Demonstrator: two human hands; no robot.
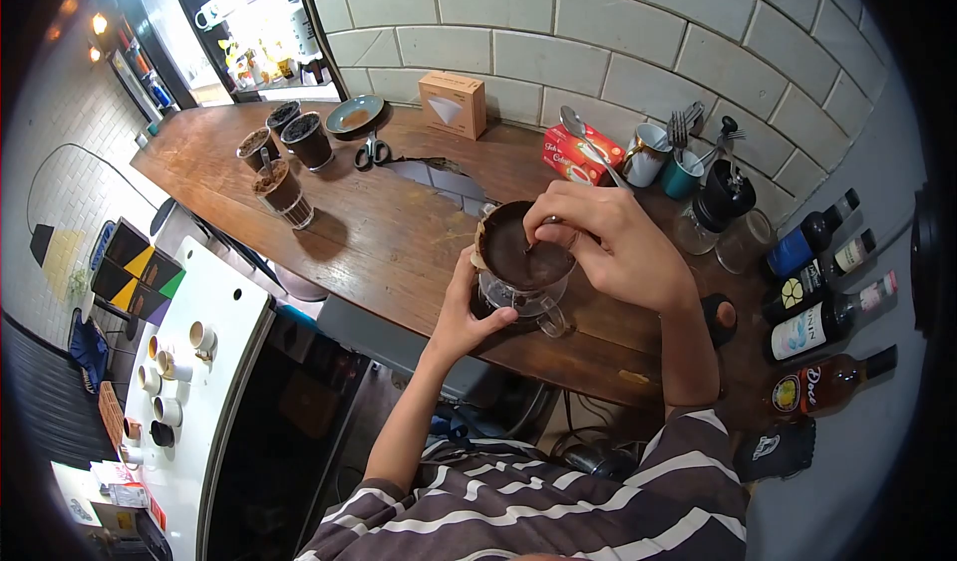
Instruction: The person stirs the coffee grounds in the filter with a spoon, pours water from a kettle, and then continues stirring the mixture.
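Observation:
A clear coffee dripper (pixel 561 289) with a brown paper filter (pixel 481 234) stands at the counter's front edge. Dark, wet-looking coffee (pixel 528 262) fills it. My left hand (pixel 465 312) is closed around the dripper's near left side, thumb along the glass. Above the rim, my right hand (pixel 608 242) pinches a thin metal utensil (pixel 529 248) whose lower end dips into the coffee; its kind is hidden. A glass handle (pixel 551 319) shows below the dripper. Behind my right hand, a metal spoon (pixel 588 140) leans across a red box (pixel 576 154).
Several glasses of dark grounds (pixel 285 197) stand on the wooden counter (pixel 379 242) at left, near scissors (pixel 372 154), a small plate (pixel 355 116) and a filter box (pixel 452 105). Mugs (pixel 646 152), a grinder (pixel 724 194) and bottles (pixel 812 332) line the right side.

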